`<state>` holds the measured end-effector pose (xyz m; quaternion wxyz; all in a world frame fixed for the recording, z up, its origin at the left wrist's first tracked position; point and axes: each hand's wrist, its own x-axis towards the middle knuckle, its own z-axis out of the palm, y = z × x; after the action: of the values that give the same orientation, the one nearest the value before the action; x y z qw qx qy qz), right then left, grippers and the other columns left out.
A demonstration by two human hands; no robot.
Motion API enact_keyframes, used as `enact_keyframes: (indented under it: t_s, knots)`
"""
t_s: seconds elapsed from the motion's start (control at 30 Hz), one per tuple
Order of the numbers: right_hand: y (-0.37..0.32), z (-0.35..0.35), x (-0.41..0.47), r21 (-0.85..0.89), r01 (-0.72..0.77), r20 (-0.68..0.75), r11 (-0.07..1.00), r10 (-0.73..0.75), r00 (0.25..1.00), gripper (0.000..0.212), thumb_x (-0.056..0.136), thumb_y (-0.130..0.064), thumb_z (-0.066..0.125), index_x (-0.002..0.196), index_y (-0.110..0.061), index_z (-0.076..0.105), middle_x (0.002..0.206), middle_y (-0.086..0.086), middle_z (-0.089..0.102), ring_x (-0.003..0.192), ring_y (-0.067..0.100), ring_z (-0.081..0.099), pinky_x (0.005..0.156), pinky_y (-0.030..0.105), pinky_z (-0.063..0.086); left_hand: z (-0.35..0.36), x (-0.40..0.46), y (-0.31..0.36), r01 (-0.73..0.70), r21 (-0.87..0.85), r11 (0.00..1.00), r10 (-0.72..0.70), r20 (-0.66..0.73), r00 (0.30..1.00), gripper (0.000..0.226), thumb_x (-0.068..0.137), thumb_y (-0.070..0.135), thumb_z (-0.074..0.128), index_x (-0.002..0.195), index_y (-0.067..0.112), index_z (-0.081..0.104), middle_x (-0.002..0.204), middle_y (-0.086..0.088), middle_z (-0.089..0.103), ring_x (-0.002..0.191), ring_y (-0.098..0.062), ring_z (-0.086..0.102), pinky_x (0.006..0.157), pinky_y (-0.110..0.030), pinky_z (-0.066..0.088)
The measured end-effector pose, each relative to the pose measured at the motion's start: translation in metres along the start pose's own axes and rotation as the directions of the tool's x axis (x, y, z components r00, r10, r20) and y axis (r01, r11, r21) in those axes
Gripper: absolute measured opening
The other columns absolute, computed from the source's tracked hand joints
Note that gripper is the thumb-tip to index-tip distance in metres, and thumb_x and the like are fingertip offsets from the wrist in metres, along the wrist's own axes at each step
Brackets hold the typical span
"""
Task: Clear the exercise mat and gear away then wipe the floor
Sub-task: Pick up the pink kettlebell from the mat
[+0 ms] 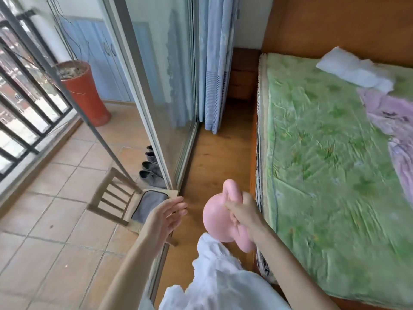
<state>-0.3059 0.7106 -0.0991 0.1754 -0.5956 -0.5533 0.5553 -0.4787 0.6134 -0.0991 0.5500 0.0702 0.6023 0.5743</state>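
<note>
A: What is the right hand (242, 214) doing?

B: Its fingers are curled round the handle of a smooth pink plastic kettlebell-shaped weight (223, 217), gripping it in the air above the strip of wooden plank floor (210, 157) between the glass door and the bed.

A: And the left hand (168, 212)?

B: It holds nothing. The palm faces right toward the weight, fingers relaxed and slightly spread, just short of the pink bulb at its 3 o'clock.

A: Which way does the weight lie?

B: Its long axis runs roughly from 11 o'clock to 5 o'clock in the view. One rounded end points up and away toward the curtain, the other down toward the white garment (221, 280) the person wears. The round bulb bulges to the left of the grip, at 9 o'clock from the right hand.

A: What surrounds it?

B: At 3 o'clock from the weight is the wooden bed with a green quilted cover (324, 153); a folded white cloth (355, 70) and a lilac cloth (393, 121) lie on it toward 1 o'clock. At 9 o'clock stands a low wooden chair (116, 198) on the tan tiled balcony floor (55, 220), with grey shoes (152, 171) behind it along the sliding glass door (161, 86). Toward 10 o'clock sits a tall red-orange planter (86, 92), and at 12 o'clock hangs a blue patterned curtain (215, 63).
</note>
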Motion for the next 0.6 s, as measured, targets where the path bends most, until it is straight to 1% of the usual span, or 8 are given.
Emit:
enact_keyframes:
  t_s: [0.1,0.2,0.3,0.43,0.5,0.53,0.6]
  knots:
    - [-0.014,-0.005,0.036,-0.005,-0.034,0.001,0.999,0.034,0.999,0.012,0.075,-0.007,0.053,0.086,-0.005,0.057,0.041,0.000,0.043,0.038,0.015,0.041,0.045,0.024,0.036,0.007,0.035,0.012,0.037,0.019,0.999,-0.037,0.005,0.999,0.021,0.092,0.015,0.047,0.097,0.010,0.067,0.081,-0.001,0.073,0.077,-0.014,0.067,0.076,-0.027,0.046]
    - [-0.029,-0.014,0.077,-0.025,-0.059,0.008,0.998,0.059,0.998,0.012,0.077,-0.006,0.052,0.088,-0.004,0.058,0.042,0.002,0.043,0.039,0.014,0.041,0.044,0.022,0.036,0.020,0.081,0.031,0.049,0.031,0.998,-0.049,0.022,0.999,0.022,0.093,0.016,0.046,0.099,0.011,0.067,0.084,-0.001,0.073,0.077,-0.014,0.068,0.077,-0.029,0.045]
    - [-0.042,-0.025,0.124,-0.017,-0.080,-0.012,0.997,0.080,0.997,0.004,0.078,-0.006,0.053,0.079,-0.008,0.055,0.041,0.001,0.044,0.037,0.013,0.042,0.045,0.022,0.037,0.046,0.136,0.055,0.065,0.046,0.997,-0.068,0.067,0.995,0.023,0.093,0.017,0.045,0.101,0.011,0.066,0.084,-0.001,0.073,0.079,-0.015,0.067,0.078,-0.029,0.045]
    - [-0.069,-0.050,0.189,-0.027,-0.101,-0.032,0.994,0.101,0.994,0.008,0.081,-0.008,0.052,0.076,-0.007,0.057,0.043,0.002,0.044,0.037,0.011,0.043,0.044,0.020,0.037,0.094,0.209,0.091,0.076,0.105,0.992,-0.090,0.130,0.987,0.023,0.094,0.020,0.047,0.106,0.010,0.063,0.091,-0.005,0.073,0.091,-0.021,0.066,0.087,-0.032,0.046]
    - [-0.084,-0.066,0.221,-0.036,-0.106,-0.040,0.994,0.105,0.994,0.010,0.081,-0.007,0.050,0.073,-0.009,0.056,0.042,0.000,0.044,0.037,0.011,0.043,0.045,0.021,0.037,0.118,0.239,0.110,0.081,0.133,0.988,-0.100,0.142,0.985,0.022,0.094,0.021,0.046,0.104,0.011,0.064,0.090,-0.006,0.071,0.094,-0.023,0.064,0.087,-0.032,0.045]
    - [-0.092,-0.074,0.238,-0.035,-0.110,-0.047,0.993,0.108,0.993,0.009,0.080,-0.007,0.050,0.074,-0.010,0.056,0.042,0.000,0.044,0.037,0.011,0.043,0.046,0.022,0.036,0.130,0.253,0.118,0.081,0.137,0.987,-0.102,0.150,0.983,0.022,0.094,0.021,0.046,0.103,0.012,0.064,0.091,-0.006,0.070,0.094,-0.023,0.063,0.087,-0.031,0.044]
    - [-0.106,-0.089,0.271,-0.043,-0.112,-0.065,0.993,0.109,0.992,0.009,0.078,-0.009,0.051,0.083,-0.011,0.058,0.046,0.000,0.047,0.041,0.013,0.046,0.050,0.025,0.038,0.150,0.278,0.134,0.082,0.123,0.989,-0.102,0.164,0.981,0.023,0.093,0.022,0.046,0.102,0.012,0.065,0.092,-0.005,0.068,0.093,-0.023,0.062,0.086,-0.031,0.043]
